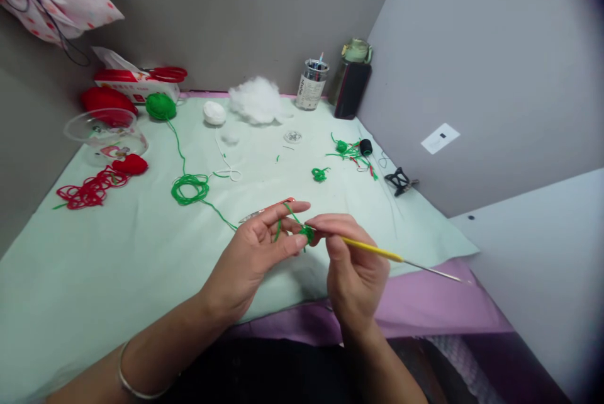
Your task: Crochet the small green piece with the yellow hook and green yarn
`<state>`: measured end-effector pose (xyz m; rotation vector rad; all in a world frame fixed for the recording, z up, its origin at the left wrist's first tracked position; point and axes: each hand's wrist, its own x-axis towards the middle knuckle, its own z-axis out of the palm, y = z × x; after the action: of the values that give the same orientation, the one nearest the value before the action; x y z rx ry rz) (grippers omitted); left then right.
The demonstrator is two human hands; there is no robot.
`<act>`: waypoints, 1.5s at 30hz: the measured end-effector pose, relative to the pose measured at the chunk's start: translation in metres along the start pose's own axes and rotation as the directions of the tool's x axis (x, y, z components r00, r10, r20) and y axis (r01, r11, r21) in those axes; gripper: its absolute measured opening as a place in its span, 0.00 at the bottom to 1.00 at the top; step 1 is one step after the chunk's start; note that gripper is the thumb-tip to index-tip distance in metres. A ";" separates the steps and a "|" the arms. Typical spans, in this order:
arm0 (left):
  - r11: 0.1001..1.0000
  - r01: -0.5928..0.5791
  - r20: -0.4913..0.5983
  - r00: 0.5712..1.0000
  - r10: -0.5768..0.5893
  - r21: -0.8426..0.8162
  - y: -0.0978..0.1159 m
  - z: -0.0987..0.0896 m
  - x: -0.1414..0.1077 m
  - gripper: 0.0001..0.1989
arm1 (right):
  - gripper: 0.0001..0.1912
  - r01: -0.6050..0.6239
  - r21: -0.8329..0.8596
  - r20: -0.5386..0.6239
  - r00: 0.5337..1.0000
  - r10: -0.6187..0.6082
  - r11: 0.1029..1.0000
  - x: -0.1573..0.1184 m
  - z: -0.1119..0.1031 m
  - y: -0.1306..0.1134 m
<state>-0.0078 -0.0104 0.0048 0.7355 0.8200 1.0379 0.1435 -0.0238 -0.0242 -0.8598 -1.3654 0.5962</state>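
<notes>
Coil: green yarn coil [189, 201] flat on the pale cloth [141, 278], its strand running off to the left hand.
Left hand: the left hand [257, 243], right of the coil and nearer the wearer, is partly closed — thumb and fingers pinch the piece, while the forefinger stretches out with green yarn over it.
Piece: the small green piece [307, 234] sits at the left fingertips, right of the coil and a little nearer the wearer, held up off the cloth and partly covered by the thumb.
Right hand: the right hand [356, 265], farther right of the coil than the left, is curled closed around the hook, fingertips just beside the piece.
Hook: the yellow-handled hook [372, 248] slants with one end at the piece — its exact tip is hard to make out — and its bare metal end pointing away from the coil.
Cutter: an orange-and-silver tool [267, 209] lies right of the coil, partly hidden by the left hand.
Balls: the green ball [161, 106] and white ball [214, 113] lie beyond the coil, the former joined to it by a strand.
Red yarn: loose red yarn [87, 193] left of the coil.
Stuffing: white stuffing [257, 101] beyond and right of the coil.
</notes>
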 end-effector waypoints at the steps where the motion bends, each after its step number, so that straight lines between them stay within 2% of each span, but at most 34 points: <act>1: 1.000 -0.019 -0.014 1.000 0.019 0.013 -0.002 0.001 0.000 0.20 | 0.13 0.026 -0.055 0.009 1.000 -0.026 0.998 -0.002 0.000 0.001; 3: 1.000 -0.023 -0.036 0.999 0.023 0.001 -0.004 0.001 0.000 0.21 | 0.15 0.131 -0.214 0.048 0.991 -0.124 0.968 -0.006 0.000 0.003; 6: 0.989 0.097 0.016 0.995 -0.096 -0.112 -0.005 -0.002 0.002 0.19 | 0.18 0.293 -0.386 0.111 0.956 -0.271 0.875 -0.009 -0.003 0.005; 7: 0.979 0.141 0.043 0.990 -0.136 -0.150 -0.004 -0.003 0.003 0.18 | 0.17 0.281 -0.377 0.090 0.960 -0.267 0.883 -0.009 -0.004 0.005; 9: 0.966 0.178 0.063 0.984 -0.169 -0.188 -0.003 -0.006 0.005 0.14 | 0.14 0.149 -0.249 -0.011 0.988 -0.157 0.957 -0.005 -0.006 0.004; 11: 0.975 0.141 0.034 0.990 -0.137 -0.171 -0.002 -0.007 0.005 0.12 | 0.12 -0.014 -0.040 -0.089 0.996 0.010 0.999 -0.001 -0.007 0.002; 13: 0.990 0.083 0.015 0.997 -0.082 -0.111 -0.002 -0.006 0.004 0.10 | 0.11 -0.099 0.095 -0.067 0.992 0.105 0.991 0.003 -0.005 0.001; 16: 0.999 0.018 0.005 1.000 -0.018 -0.040 -0.003 -0.004 0.002 0.12 | 0.08 -0.096 0.071 0.001 0.995 0.097 0.993 0.004 -0.002 0.001; 19: 1.000 0.003 -0.026 1.000 -0.003 -0.009 -0.004 -0.002 0.000 0.15 | 0.09 -0.118 0.050 -0.016 0.993 0.119 0.992 0.003 -0.001 0.003; 25: 0.999 -0.014 -0.029 0.999 0.015 0.045 -0.002 -0.006 0.001 0.15 | 0.10 -0.219 0.243 0.017 0.975 0.221 0.945 0.001 -0.006 0.009; 29: 0.997 -0.022 -0.017 1.000 0.024 0.078 -0.003 -0.007 0.000 0.13 | 0.12 -0.225 0.263 0.026 0.974 0.226 0.938 0.002 -0.008 0.006; 33: 0.992 -0.052 -0.016 0.998 0.054 0.118 -0.004 -0.009 0.001 0.14 | 0.12 -0.126 0.082 0.015 0.992 0.125 0.989 -0.003 -0.009 0.001; 36: 0.983 -0.077 -0.022 0.996 0.082 0.169 -0.003 -0.008 0.001 0.15 | 0.13 0.078 -0.086 0.060 0.996 -0.073 0.993 -0.007 -0.011 0.002; 39: 0.975 -0.086 -0.058 0.993 0.100 0.206 -0.001 -0.005 0.000 0.16 | 0.15 0.280 -0.204 0.156 0.955 -0.251 0.938 -0.010 -0.011 0.006; 42: 0.980 -0.084 -0.070 0.993 0.098 0.179 -0.003 -0.004 -0.001 0.19 | 0.18 0.374 -0.380 0.229 0.924 -0.306 0.846 -0.014 -0.008 0.011; 45: 0.999 0.053 -0.033 0.998 -0.054 -0.012 -0.005 -0.005 0.000 0.22 | 0.23 0.411 -0.503 0.226 0.912 -0.343 0.760 -0.018 -0.006 0.013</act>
<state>-0.0097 -0.0109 -0.0017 0.6850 0.8578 1.0084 0.1482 -0.0314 -0.0451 -0.9617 -1.8040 -0.0769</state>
